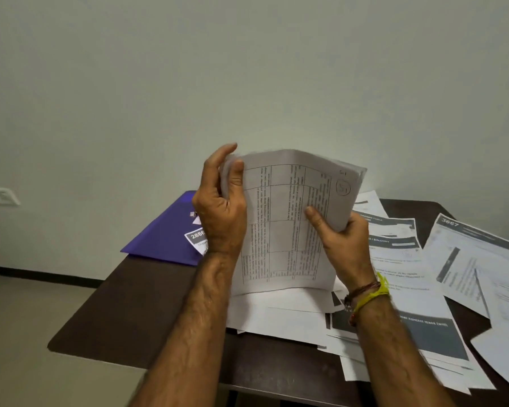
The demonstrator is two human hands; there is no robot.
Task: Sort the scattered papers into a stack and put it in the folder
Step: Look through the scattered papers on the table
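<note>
Both hands hold a bundle of printed papers (285, 227) upright above the dark table (135, 304), its lower edge close to the loose sheets. My left hand (221, 212) grips the bundle's left edge, thumb in front and fingers curled behind. My right hand (341, 239) grips the right side, thumb pressed on the front page with its ruled grid of text. A purple folder (165, 233) with a white label lies shut on the table's far left corner, partly behind my left wrist. Several scattered papers (409, 265) cover the table's right half.
Loose sheets (488, 268) overhang the table's right and front edges. A pale wall rises behind the table, with a white switch plate (0, 196) at the left. Pale floor shows at the left, beside the table's bare left part.
</note>
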